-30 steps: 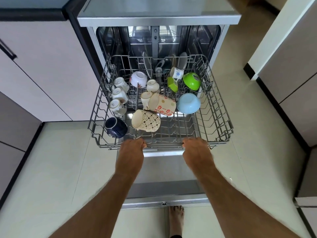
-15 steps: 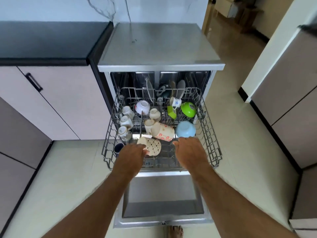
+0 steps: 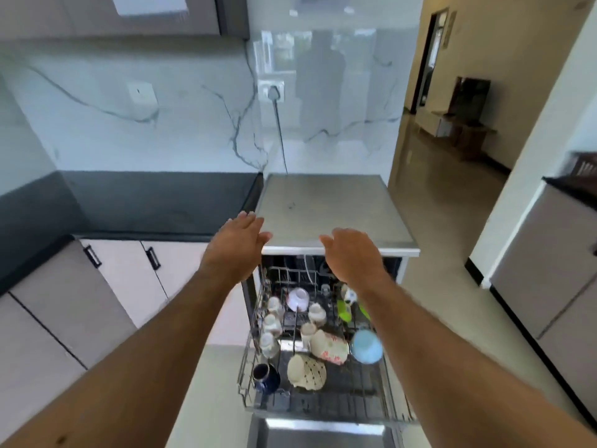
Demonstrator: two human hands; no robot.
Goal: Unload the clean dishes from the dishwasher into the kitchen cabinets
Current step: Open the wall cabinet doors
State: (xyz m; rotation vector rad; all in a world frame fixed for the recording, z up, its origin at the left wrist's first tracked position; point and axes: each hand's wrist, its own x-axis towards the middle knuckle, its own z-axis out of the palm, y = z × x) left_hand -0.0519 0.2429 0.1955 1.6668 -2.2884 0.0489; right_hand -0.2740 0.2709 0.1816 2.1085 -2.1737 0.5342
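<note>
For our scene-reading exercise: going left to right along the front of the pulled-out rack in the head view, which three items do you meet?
dark blue mug → cream patterned mug → light blue bowl

Both forearms are bare up to the frame edge, no sleeves showing. The left hand (image 3: 239, 242) and right hand (image 3: 352, 253) wear nothing: ringless fingers (image 3: 250, 221), unadorned wrists.
</note>
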